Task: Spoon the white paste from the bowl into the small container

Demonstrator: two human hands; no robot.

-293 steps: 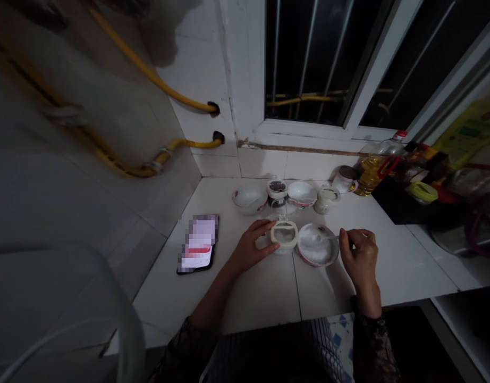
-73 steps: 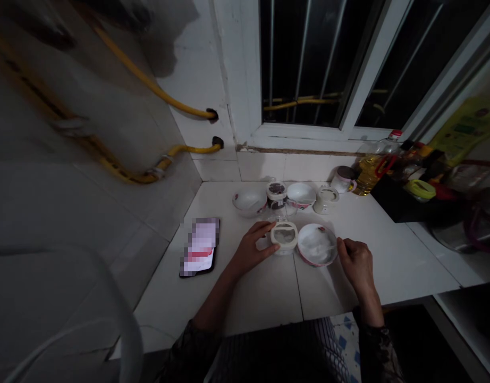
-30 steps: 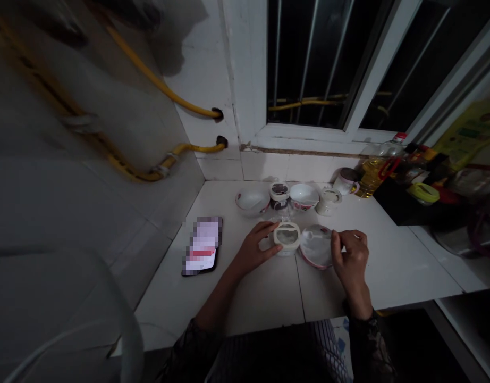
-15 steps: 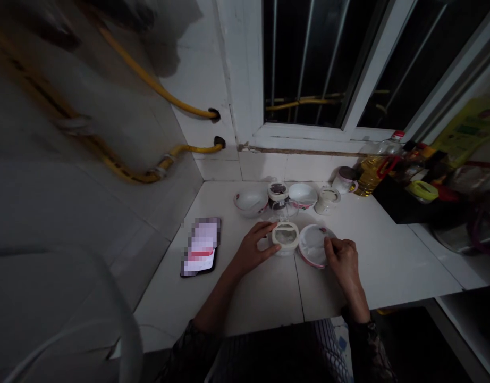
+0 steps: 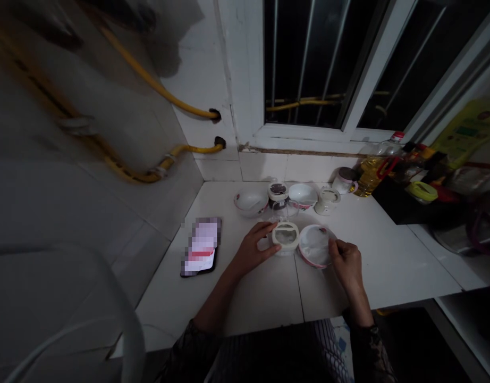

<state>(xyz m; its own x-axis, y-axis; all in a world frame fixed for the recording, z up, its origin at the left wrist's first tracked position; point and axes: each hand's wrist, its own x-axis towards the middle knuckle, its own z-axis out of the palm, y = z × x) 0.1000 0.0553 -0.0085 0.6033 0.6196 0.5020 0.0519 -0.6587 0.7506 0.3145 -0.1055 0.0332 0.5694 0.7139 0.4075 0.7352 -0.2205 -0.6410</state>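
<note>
White round plastic tub (image 5: 285, 239) sits on the white tiled desk (image 5: 388, 266), gripped by my left hand (image 5: 253, 249); my right hand (image 5: 346, 264), narrowly pinched, holding what I cannot tell, has moved to the rim of the red-rimmed white bowl (image 5: 314, 246).

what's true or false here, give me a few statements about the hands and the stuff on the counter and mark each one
1. The left hand touches the round white container. True.
2. The right hand is on the phone. False: it is at the edge of the red-rimmed white dish, and the phone lies left of the left hand.
3. A bottle of yellow oil stands toward the back of the white tiled counter. True.
4. Yellow hoses lie on the counter. False: they run along the tiled wall.
</note>
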